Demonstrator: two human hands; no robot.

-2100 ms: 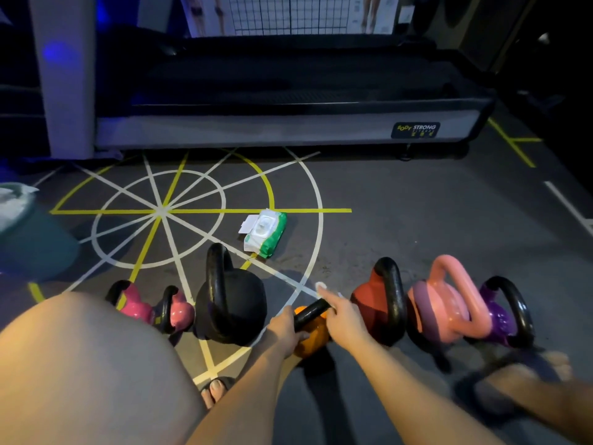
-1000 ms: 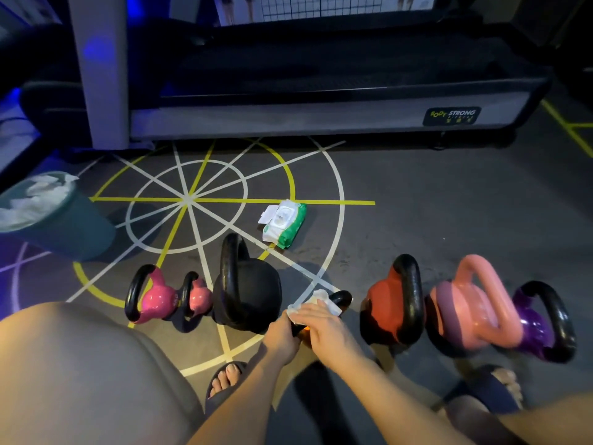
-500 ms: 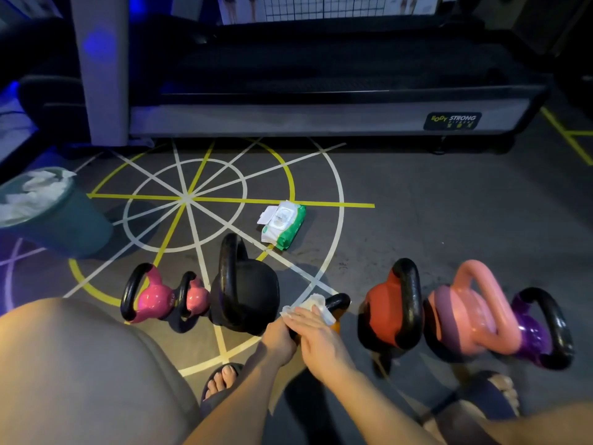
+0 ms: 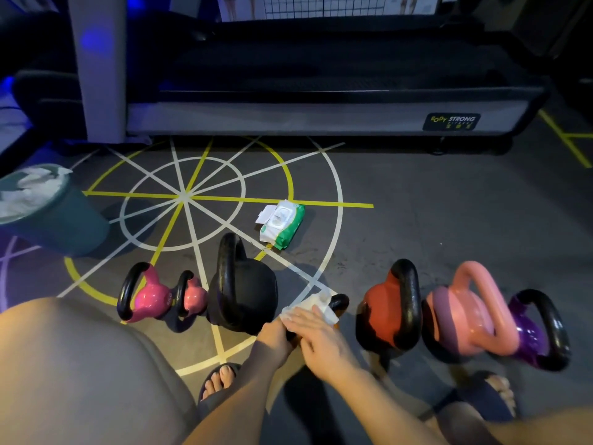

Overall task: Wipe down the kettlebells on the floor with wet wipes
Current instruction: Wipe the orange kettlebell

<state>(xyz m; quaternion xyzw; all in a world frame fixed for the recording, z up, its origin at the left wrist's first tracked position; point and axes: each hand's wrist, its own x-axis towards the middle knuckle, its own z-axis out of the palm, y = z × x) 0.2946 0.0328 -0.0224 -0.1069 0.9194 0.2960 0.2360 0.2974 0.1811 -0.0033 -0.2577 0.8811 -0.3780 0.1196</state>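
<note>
Lower centre of frame, left hand (image 4: 272, 335) curls round the small orange kettlebell (image 4: 340, 303) to steady it on the floor while right hand (image 4: 316, 332), fingers flat, presses the wet wipe (image 4: 310, 305) over it; wipes pack (image 4: 282, 224) lies mid-frame within reach.

Green-and-white wipes pack (image 4: 282, 224); black kettlebell (image 4: 253, 297), red kettlebell (image 4: 382, 300), pink kettlebell (image 4: 465, 319); yellow-white floor lines (image 4: 184, 195).
</note>
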